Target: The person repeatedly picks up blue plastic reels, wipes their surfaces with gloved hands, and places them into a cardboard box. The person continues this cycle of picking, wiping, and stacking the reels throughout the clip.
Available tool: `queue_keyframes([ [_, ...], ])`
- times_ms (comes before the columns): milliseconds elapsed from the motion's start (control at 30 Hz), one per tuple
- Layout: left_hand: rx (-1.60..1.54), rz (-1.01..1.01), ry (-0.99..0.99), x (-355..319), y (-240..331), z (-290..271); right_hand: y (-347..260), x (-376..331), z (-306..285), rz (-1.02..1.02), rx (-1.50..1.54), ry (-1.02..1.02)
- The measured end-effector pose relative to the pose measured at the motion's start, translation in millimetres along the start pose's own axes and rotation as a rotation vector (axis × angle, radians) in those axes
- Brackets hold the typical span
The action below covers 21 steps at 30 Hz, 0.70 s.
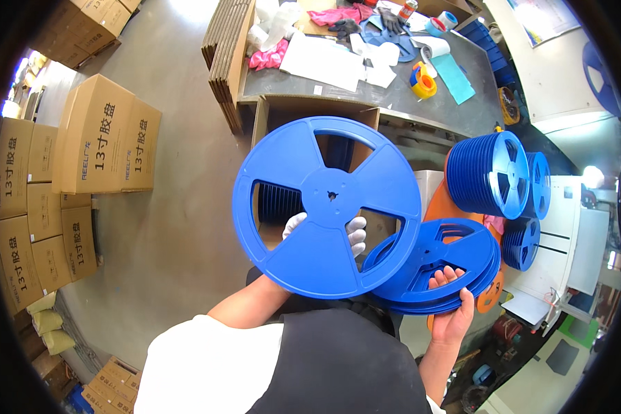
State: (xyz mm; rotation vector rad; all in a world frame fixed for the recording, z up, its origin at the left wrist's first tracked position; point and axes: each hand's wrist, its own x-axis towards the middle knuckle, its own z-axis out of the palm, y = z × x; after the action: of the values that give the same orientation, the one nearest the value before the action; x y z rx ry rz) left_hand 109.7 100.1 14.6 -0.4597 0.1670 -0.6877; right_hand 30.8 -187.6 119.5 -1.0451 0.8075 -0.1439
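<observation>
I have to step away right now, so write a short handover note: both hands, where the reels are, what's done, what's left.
Left hand, white-gloved: holds one blue reel upright from behind, fingers through its spokes, over the open carton.
Right hand, bare: supports a small stack of reels from beneath.
Done: blue reels already show inside the carton.
Left: probably the held reel, the right-hand stack, and the larger reel stacks on the right, if they belong to this batch.

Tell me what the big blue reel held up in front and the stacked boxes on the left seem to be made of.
The blue reel looks like moulded plastic: uniform colour, a smooth, slightly glossy face, thin flat spokes. The left hand, in a white glove, holds it from behind. The stacked boxes look like brown corrugated cardboard, matte, with folded flaps and taped seams.
</observation>
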Motion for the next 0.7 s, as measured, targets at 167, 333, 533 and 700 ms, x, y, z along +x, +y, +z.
queue_keyframes([
  [167, -0.080, 0.027, 0.077, 2.6, 2.2, -4.9, 1.7, 8.6, -2.8, 0.018, -0.066, 0.018],
  [333, 0.037, 0.102, 0.264, -2.5, 50.1, -56.1, -3.3, 27.3, -5.4, 0.067, -0.084, 0.042],
  [533, 0.682, 0.309, 0.990, 6.7, 136.5, -180.1, 3.0, 48.2, -5.7, 0.116, -0.147, 0.091],
  [700, 0.705, 0.218, 1.013, 60.3, 171.1, -239.0, -2.9, 68.3, -10.6, 0.135, -0.214, 0.100],
])
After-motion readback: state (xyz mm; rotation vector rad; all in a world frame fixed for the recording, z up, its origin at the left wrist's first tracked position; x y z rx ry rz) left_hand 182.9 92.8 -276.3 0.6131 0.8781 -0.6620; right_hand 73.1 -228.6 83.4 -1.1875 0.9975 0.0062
